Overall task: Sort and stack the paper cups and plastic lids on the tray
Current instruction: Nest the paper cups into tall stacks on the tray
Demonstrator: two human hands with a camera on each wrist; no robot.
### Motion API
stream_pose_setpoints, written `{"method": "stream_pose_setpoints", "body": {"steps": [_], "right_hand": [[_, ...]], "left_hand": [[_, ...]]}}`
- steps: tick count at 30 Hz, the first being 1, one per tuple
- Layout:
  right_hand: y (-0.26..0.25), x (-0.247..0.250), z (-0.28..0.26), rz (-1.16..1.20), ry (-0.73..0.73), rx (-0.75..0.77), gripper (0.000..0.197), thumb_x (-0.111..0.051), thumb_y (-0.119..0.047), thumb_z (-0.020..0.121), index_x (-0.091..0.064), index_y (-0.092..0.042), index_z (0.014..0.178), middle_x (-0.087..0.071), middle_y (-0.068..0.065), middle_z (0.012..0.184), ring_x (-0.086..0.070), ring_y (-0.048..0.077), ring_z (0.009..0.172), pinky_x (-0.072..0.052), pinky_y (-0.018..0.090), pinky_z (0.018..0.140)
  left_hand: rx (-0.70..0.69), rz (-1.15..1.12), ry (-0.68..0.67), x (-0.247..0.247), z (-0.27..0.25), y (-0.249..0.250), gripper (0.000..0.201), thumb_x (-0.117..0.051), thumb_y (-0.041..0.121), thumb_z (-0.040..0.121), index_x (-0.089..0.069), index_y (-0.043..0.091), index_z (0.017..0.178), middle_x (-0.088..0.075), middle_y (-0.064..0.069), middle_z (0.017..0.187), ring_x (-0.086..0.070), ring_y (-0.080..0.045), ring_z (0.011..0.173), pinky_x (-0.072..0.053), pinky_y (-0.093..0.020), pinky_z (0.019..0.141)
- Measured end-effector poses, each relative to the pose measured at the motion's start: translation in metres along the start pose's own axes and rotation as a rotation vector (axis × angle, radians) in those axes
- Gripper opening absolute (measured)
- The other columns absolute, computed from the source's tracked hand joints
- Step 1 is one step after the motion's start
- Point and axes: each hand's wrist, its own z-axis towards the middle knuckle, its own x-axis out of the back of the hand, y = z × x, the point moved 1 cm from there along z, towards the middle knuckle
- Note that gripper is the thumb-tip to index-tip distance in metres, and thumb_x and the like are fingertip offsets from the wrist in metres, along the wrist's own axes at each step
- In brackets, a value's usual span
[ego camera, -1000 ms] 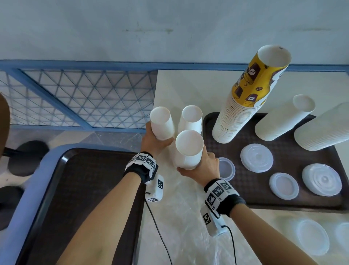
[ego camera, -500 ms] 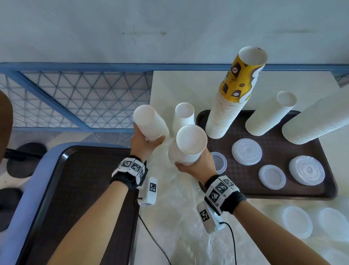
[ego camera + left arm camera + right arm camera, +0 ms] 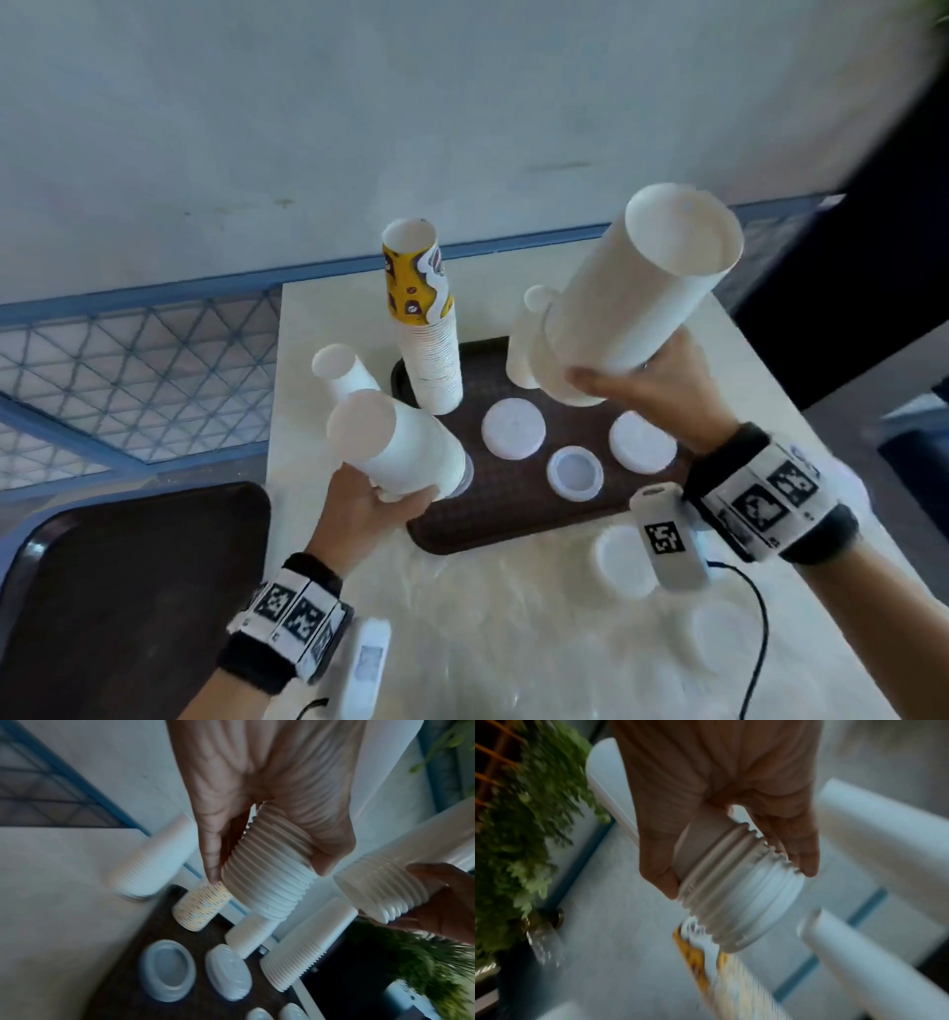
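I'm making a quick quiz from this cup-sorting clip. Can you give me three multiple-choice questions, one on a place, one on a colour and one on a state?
1. Where does the tall cup stack with the printed top stand?
A. on the brown tray
B. on the floor
C. in the left hand

2. What colour is that stack's top cup?
A. plain green
B. yellow with a printed pattern
C. red

3. What is the right hand doing?
A. resting flat on the table
B. pressing a lid
C. gripping a white cup stack held in the air

Answers: 1 A, its base sits at the tray's far left corner; 2 B, yellow shows in the head view; 3 C, fingers wrap the stack's lower end.
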Motion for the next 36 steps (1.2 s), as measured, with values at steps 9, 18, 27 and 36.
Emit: {"method": "stream_pose_setpoints", "body": {"steps": [9,18,27,36], "right_hand": [[-0.026,0.122,0.092,-0.059,0.236,0.051,0.086,-0.084,-0.038,0.055,-0.044,-0.019,0.129,-0.058,-0.007,0.12,-0.055,0.011,0.106,-0.047,0.03,0.089],[0.03,0.118,0.136,-0.133,0.15,-0.124,0.091,-0.082,-0.037,0.061,-0.033,-0.019,0.135,-0.051,0.003,0.131,-0.049,0.024,0.117,-0.042,0.033,0.091],[0.076,0.098,0.144,-0.111,0.062,-0.234,0.091,-0.084,-0.037,0.057,-0.036,-0.017,0.132,-0.053,0.005,0.129,-0.051,0.027,0.118,-0.044,0.038,0.095],[0.11,0.082,0.147,-0.1,0.053,-0.275,0.09,-0.085,-0.034,0.055,-0.038,-0.02,0.13,-0.053,0.003,0.128,-0.05,0.025,0.114,-0.045,0.039,0.091]], "left_hand": [[-0.136,0.053,-0.056,-0.092,0.039,0.046,0.078,-0.074,0.045,0.057,-0.053,0.004,0.12,-0.065,0.001,0.11,-0.06,0.0,0.104,-0.047,-0.009,0.083],[-0.071,0.117,0.072,-0.121,0.09,0.088,0.095,-0.07,0.055,0.052,-0.04,0.011,0.13,-0.058,-0.003,0.121,-0.054,-0.015,0.11,-0.045,-0.029,0.093],[-0.008,0.102,0.2,-0.13,0.174,0.123,0.099,-0.078,0.046,0.048,-0.033,0.016,0.131,-0.055,-0.001,0.126,-0.055,-0.02,0.11,-0.046,-0.034,0.093],[0.136,0.261,0.142,-0.149,0.205,0.08,0.081,-0.079,0.023,0.07,-0.03,0.014,0.133,-0.052,-0.007,0.131,-0.052,-0.027,0.117,-0.041,-0.028,0.084]]}}
